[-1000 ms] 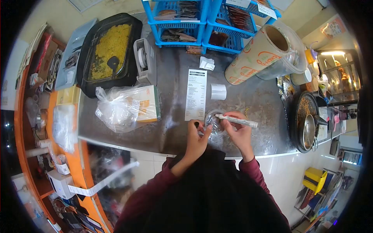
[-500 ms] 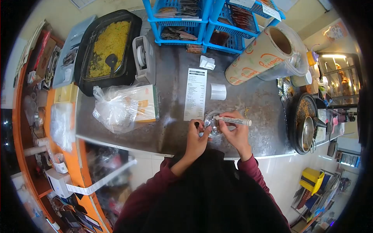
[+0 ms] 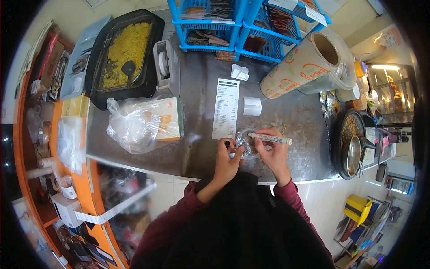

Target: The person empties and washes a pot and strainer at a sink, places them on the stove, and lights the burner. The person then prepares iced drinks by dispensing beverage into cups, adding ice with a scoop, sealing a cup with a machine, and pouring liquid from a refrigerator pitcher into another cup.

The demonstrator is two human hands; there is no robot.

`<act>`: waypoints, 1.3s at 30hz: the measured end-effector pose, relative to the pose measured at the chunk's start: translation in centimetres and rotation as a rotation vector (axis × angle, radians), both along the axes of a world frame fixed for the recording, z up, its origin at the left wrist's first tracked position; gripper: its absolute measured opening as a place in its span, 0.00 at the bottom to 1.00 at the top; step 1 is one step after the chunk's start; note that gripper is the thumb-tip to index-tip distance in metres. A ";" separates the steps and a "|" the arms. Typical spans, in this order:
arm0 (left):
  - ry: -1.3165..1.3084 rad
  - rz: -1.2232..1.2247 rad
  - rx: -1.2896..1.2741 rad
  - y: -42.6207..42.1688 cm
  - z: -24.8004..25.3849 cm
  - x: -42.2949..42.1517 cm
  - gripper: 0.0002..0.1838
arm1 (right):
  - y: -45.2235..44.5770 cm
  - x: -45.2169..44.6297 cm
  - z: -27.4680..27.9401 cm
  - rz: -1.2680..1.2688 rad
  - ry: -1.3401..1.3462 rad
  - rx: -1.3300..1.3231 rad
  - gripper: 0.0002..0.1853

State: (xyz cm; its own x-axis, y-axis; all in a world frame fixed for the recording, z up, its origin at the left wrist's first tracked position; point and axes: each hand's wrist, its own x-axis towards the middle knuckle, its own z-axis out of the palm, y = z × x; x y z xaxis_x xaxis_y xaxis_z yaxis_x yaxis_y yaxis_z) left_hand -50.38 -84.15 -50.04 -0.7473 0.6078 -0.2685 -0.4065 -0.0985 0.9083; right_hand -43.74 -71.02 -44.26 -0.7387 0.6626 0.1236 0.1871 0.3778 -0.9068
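from my seat i see the right hand (image 3: pixel 274 156) gripping a slim white cylindrical marker (image 3: pixel 277 139), long axis running left to right, tip leftward. that tip stands at a clear round plastic piece (image 3: pixel 247 141); whether the two touch, i cannot tell. the plastic piece lies between the hands, just left of the right fingers and right of the left thumb, neither hand clearly nearer. the left hand (image 3: pixel 226 162) grasps its left edge and also holds a small black cylindrical cap (image 3: pixel 227 144). just beyond, a long white printed paper slip (image 3: pixel 225 110) lies on the dark grey table (image 3: pixel 197 121).
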 end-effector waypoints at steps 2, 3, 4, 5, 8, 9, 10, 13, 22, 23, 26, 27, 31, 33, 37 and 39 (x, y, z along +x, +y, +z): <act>0.006 -0.001 -0.004 0.0 -0.1 0.0 0.15 | 0.1 0.2 -0.1 0.007 0.003 0.021 0.08; -0.002 -0.001 -0.003 0.0 0.0 0.0 0.15 | 0.1 0.2 -0.1 -0.007 -0.001 0.015 0.08; -0.010 0.000 -0.003 0.0 0.1 0.0 0.15 | 0.0 0.1 -0.1 -0.019 -0.005 0.008 0.09; -0.019 0.002 -0.004 0.0 0.2 0.0 0.15 | 0.0 0.1 -0.2 -0.031 -0.010 0.000 0.09; -0.040 0.006 0.002 0.0 0.3 -0.1 0.15 | 0.0 0.2 -0.4 -0.046 0.000 0.002 0.08; -0.027 -0.002 -0.001 0.1 0.3 -0.1 0.15 | -0.1 0.1 -0.3 -0.051 -0.004 0.006 0.08; -0.016 -0.010 -0.006 0.0 0.2 -0.1 0.15 | -0.2 -0.1 0.0 -0.056 -0.010 0.010 0.08; 0.026 0.000 -0.049 -0.1 0.1 0.0 0.15 | -0.5 0.2 -0.4 -0.129 0.099 -0.162 0.08; 0.749 -0.138 -0.269 -1.4 4.0 -1.8 0.11 | -3.1 2.9 3.5 -0.061 0.198 -0.600 0.09; 0.777 -0.150 -0.253 -1.4 4.4 -1.8 0.10 | -3.6 2.9 3.6 -0.034 0.212 -0.600 0.09; 0.965 -0.211 -0.348 -1.9 5.9 -1.9 0.09 | -4.9 2.7 2.8 -0.014 0.189 -0.612 0.09; 1.006 -0.261 -0.377 -2.1 6.0 -1.9 0.09 | -5.3 2.6 2.7 -0.005 0.181 -0.608 0.09; 0.982 -0.659 -0.498 -4.0 6.2 -2.3 0.10 | -5.4 2.9 3.7 0.263 0.000 -0.402 0.07; 0.751 -0.897 -0.444 -4.9 6.1 -2.7 0.10 | -4.9 2.9 3.8 0.457 0.071 -0.183 0.08; 0.159 -0.785 0.021 -5.5 7.1 -1.8 0.12 | -3.5 2.1 5.8 0.687 -0.028 0.198 0.17; 0.015 -0.618 0.160 -5.8 6.7 -1.7 0.14 | -2.7 1.5 6.0 0.607 -0.074 0.263 0.31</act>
